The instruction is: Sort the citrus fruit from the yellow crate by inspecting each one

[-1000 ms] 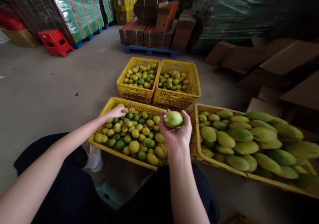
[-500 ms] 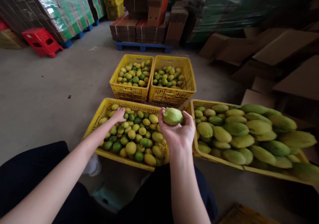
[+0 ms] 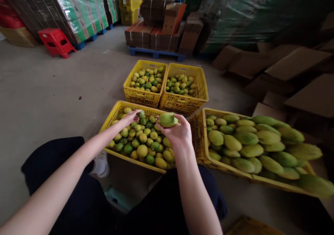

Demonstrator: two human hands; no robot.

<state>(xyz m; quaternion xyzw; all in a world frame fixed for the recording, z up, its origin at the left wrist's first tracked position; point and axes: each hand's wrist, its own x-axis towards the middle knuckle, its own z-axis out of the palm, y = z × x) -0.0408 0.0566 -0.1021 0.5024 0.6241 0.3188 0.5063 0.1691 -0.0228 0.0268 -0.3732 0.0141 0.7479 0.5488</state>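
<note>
My right hand [image 3: 179, 132] is wrapped round a pale green papaya [image 3: 167, 120], held above the right part of the near yellow crate [image 3: 114, 109]. Over that crate's back left part, my left hand [image 3: 129, 118] has its fingers round a small green papaya [image 3: 141, 113], partly covered by them. Green and yellow fruits that look like small papayas [image 3: 142, 150] fill the near crate. On the right, a long yellow crate [image 3: 202, 137] is heaped with larger papayas [image 3: 246, 137].
Two more yellow crates [image 3: 144, 96] of small fruit stand behind. Flattened cardboard [image 3: 297, 62] lies at right. Boxes on a blue pallet [image 3: 156, 55], a red stool [image 3: 57, 42] and wrapped stacks [image 3: 80, 10] are farther back.
My left hand has come up from among the fruit with a small papaya. The right hand's papaya has shifted left and turned. The view has swung slightly left.
</note>
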